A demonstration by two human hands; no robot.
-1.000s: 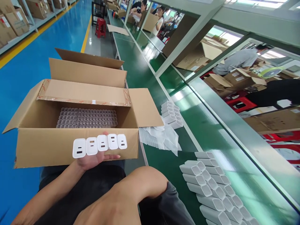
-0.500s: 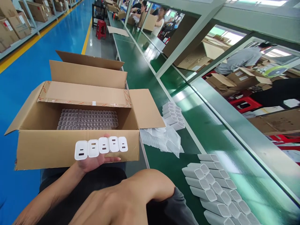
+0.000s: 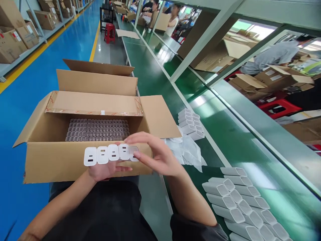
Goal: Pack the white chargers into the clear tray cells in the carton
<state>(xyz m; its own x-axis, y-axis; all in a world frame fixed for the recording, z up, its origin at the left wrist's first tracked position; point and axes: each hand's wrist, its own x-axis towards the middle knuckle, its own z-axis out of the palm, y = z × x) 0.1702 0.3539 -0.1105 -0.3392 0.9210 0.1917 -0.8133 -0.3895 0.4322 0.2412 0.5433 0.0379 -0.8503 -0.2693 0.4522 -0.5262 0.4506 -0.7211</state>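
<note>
1. Along the right side, a long green bench (image 3: 150, 67) is seen, flanked by metal framing.
2. Beside it, an open cardboard box (image 3: 62, 164) is set with its flaps spread; rows of small clear cases (image 3: 97, 130) are packed inside.
3. On the bench, white tubes (image 3: 227, 204) are piled on their sides, and a smaller stack (image 3: 189, 124) is placed farther off.
4. Between these two groups, a crumpled plastic sheet (image 3: 187, 150) is laid by the box's right flap.
5. The right hand (image 3: 160, 157) is held loosely open, its thumb in front of the row's right end; whether contact is made cannot be told.
6. By the left hand (image 3: 102, 170), palm up and partly curled, five white blocks (image 3: 113, 152) are held in a row before the box's front wall, their slotted faces shown.
7. Red print on the box's tape (image 3: 50, 100) is too small to be read.
8. A tiny white label (image 3: 102, 112) is stuck there, likewise unreadable.
</note>
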